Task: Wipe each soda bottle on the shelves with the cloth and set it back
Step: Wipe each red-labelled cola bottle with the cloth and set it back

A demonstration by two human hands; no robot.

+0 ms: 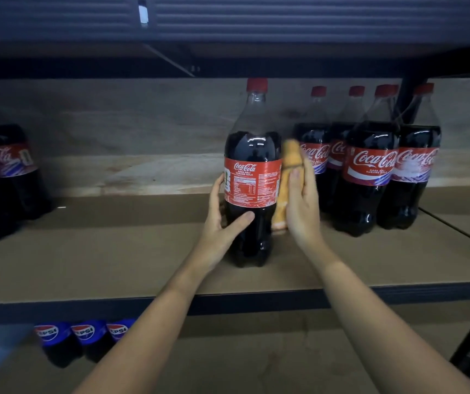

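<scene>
The bottle (252, 177) holds near-black cola under a red cap, its neck clear, its red label printed with white script and small white text. The cloth (285, 183) is orange-tan. The bottles at right (370, 172) match: dark cola, red caps, red labels with white script, some with a white and blue-violet band below. The left bottles (3, 172) are dark with red labels too. The lower bottles (83, 334) wear blue labels with red, white and blue roundels. The shelf (114, 257) is brown with a dark edge.
</scene>
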